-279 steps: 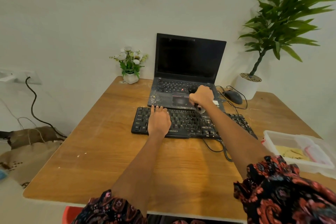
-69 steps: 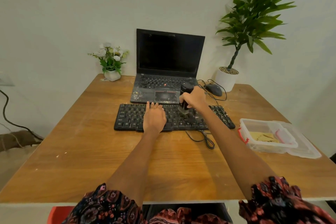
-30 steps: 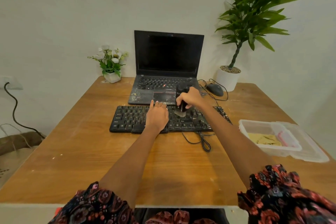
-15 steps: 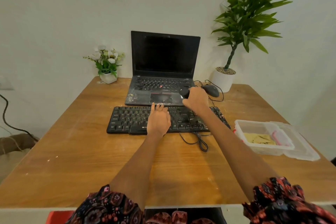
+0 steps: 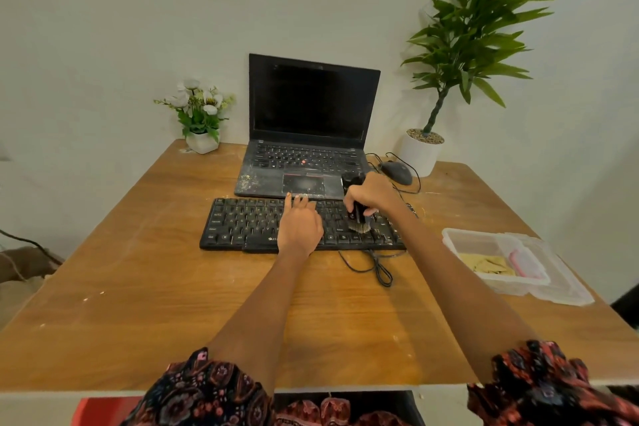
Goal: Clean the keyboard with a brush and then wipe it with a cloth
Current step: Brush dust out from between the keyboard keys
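The flat black corded keyboard (image 5: pixel 301 225) lies on the wooden surface (image 5: pixel 173 287) just in front of the open black laptop (image 5: pixel 307 135), and it serves as the landmark here. The right hand (image 5: pixel 371 194) is curled round the black handle of a small brush (image 5: pixel 358 214) with pale bristles, which stands nearly upright with its bristles down on the keys of the keyboard's right half. The left hand (image 5: pixel 299 226) rests flat, fingers straight, on the middle of the keyboard, seemingly steadying it. A hard stroke could likely flick crumbs onto the laptop behind the keyboard, whose palm rest already looks speckled, or catch and lift a keycap. The keyboard might also slide if the left hand eases off, and its loose black cable (image 5: pixel 377 266), looped just in front of the keyboard, could snag the right forearm. The clear plastic box (image 5: pixel 498 263) to the right of the keyboard holds something yellowish that may be the cloth, but this is hard to tell. The keyboard's right end is hidden behind the right arm, and any dust between the keys is too small to make out.
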